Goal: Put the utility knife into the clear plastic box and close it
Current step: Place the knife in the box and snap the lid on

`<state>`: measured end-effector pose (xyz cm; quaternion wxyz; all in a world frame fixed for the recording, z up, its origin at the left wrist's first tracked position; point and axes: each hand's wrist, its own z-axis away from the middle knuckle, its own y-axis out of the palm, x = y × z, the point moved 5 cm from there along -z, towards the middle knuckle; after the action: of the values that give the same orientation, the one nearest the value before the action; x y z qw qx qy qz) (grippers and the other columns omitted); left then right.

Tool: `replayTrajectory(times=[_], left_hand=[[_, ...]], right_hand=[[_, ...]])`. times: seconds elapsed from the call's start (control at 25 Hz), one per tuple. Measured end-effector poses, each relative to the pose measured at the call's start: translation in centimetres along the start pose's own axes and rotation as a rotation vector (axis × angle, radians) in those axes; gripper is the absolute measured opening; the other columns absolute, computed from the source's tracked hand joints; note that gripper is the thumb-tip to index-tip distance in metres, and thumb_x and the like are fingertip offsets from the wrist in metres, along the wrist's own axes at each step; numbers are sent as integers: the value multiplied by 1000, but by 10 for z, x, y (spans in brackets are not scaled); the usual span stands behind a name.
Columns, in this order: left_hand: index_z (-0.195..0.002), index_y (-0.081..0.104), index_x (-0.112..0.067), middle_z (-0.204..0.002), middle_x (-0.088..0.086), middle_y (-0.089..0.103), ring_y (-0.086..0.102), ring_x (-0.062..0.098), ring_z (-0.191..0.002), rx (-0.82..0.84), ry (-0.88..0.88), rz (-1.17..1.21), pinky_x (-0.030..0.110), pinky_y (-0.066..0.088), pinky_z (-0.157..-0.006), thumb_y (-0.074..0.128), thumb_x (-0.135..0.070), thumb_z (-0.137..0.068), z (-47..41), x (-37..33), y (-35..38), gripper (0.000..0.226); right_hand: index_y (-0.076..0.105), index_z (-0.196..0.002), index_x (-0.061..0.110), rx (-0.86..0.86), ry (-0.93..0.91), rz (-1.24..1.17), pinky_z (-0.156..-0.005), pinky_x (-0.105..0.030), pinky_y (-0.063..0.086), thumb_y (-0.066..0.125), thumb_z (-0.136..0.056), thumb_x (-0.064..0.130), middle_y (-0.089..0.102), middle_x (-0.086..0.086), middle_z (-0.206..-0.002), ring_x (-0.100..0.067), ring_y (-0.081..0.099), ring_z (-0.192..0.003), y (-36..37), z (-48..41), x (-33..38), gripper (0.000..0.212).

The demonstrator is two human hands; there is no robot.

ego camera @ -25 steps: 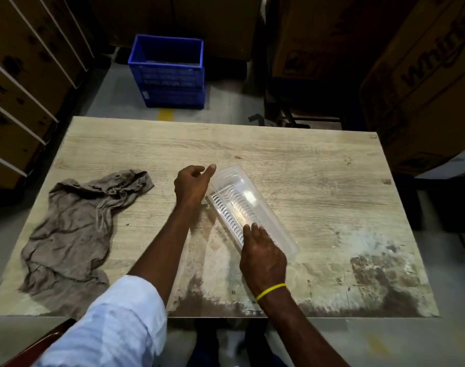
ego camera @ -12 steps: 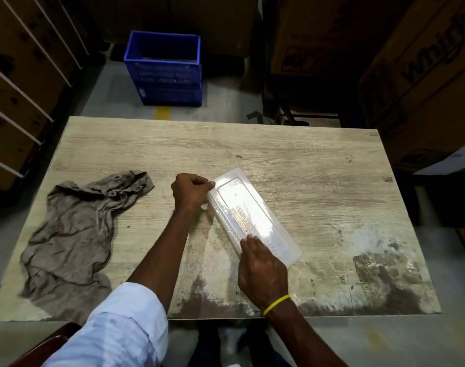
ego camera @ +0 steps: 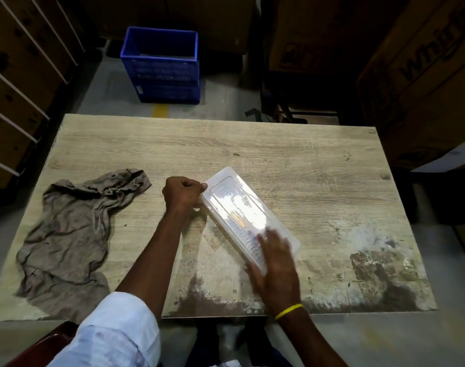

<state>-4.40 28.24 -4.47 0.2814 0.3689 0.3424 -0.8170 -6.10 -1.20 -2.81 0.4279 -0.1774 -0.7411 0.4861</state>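
A long clear plastic box (ego camera: 239,207) lies diagonally on the wooden table (ego camera: 292,165), its lid down flat. Through the glare on the lid a yellowish streak shows, likely the utility knife (ego camera: 239,221); its shape is unclear. My left hand (ego camera: 183,194) is curled against the box's far left corner, thumb and fingers pinching the rim. My right hand (ego camera: 275,250) lies flat on the near end of the lid, blurred, with a yellow band on the wrist.
A crumpled brown cloth (ego camera: 75,223) lies on the table's left side. A blue crate (ego camera: 162,64) stands on the floor beyond the far edge. Cardboard boxes (ego camera: 424,75) rise at the right and wooden racks at the left.
The lid, raised a second ago, has come down onto the box. My left hand went from holding the lid up to gripping the far corner. My right hand slid onto the near end.
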Motion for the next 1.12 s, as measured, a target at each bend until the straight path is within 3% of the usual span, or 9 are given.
replayTrajectory(times=[0.08, 0.16, 0.28, 0.44, 0.56, 0.68, 0.8, 0.96, 1.12], left_hand=[[-74, 76, -4, -79, 14, 77, 73, 22, -56, -48, -56, 68, 37, 64, -54, 89, -10, -73, 13, 17, -8, 14], [-84, 75, 1, -84, 16, 76, 72, 21, -61, -59, -104, 170, 26, 60, -49, 86, -7, -77, 30, 36, -13, 15], [-92, 73, 1, -90, 18, 74, 74, 25, -74, -71, -82, 252, 25, 62, -55, 82, -3, -80, 47, 55, -14, 15], [-83, 77, -14, -90, 14, 78, 77, 31, -81, -134, 1, 192, 43, 65, -75, 86, -9, -76, 49, 59, -16, 12], [-87, 81, -15, -84, 5, 79, 77, 25, -80, -154, 32, 137, 45, 63, -84, 87, -16, -73, 55, 61, -17, 15], [-101, 80, -5, -85, 6, 78, 75, 13, -69, -132, 56, 181, 34, 65, -75, 85, -10, -77, 61, 63, -17, 25], [-107, 76, 5, -92, 16, 77, 74, 16, -69, -69, 25, 325, 21, 62, -62, 82, -1, -79, 57, 67, -16, 28], [-96, 72, 5, -90, 16, 74, 72, 24, -77, 12, -169, 538, 22, 63, -60, 76, 5, -82, 61, 78, -13, 14], [-84, 70, -2, -91, 16, 72, 72, 21, -75, 127, -271, 583, 24, 64, -60, 72, 9, -83, 63, 84, -15, 11]], right_hand=[[36, -151, 7, -35, 439, -150, -121, -40, 24, 85, -74, 38, 26, -15, -162, -25, 24, -149, -17, -2, -43, 96], [38, -151, 12, -3, 760, -428, -118, -41, 33, 89, -69, 30, 38, -11, -158, -23, 38, -143, -22, -7, -74, 98], [64, -131, 18, 14, 820, -761, -100, -50, 53, 83, -77, 22, 72, -2, -122, -19, 68, -112, -22, -25, -94, 57], [67, -127, 19, -70, 897, -733, -98, -51, 54, 74, -74, 49, 73, 0, -121, -18, 67, -114, -18, -30, -103, 61], [74, -115, 13, -121, 962, -682, -95, -47, 56, 75, -81, 29, 76, 0, -104, -23, 71, -102, -18, -23, -98, 37], [77, -108, 10, -155, 1003, -659, -87, -38, 58, 81, -78, 25, 76, -1, -91, -22, 72, -88, -19, -15, -99, 34], [76, -107, 4, -178, 1141, -890, -80, -45, 62, 86, -72, 14, 77, -10, -89, -24, 73, -78, -14, -15, -107, 37], [73, -101, 0, -167, 1262, -1222, -70, -35, 64, 78, -77, -5, 77, -9, -72, -20, 70, -61, -11, -13, -112, 25], [73, -100, -3, -92, 1255, -1203, -63, -32, 63, 81, -75, -3, 76, -15, -77, -22, 70, -60, -19, -19, -121, 26]])
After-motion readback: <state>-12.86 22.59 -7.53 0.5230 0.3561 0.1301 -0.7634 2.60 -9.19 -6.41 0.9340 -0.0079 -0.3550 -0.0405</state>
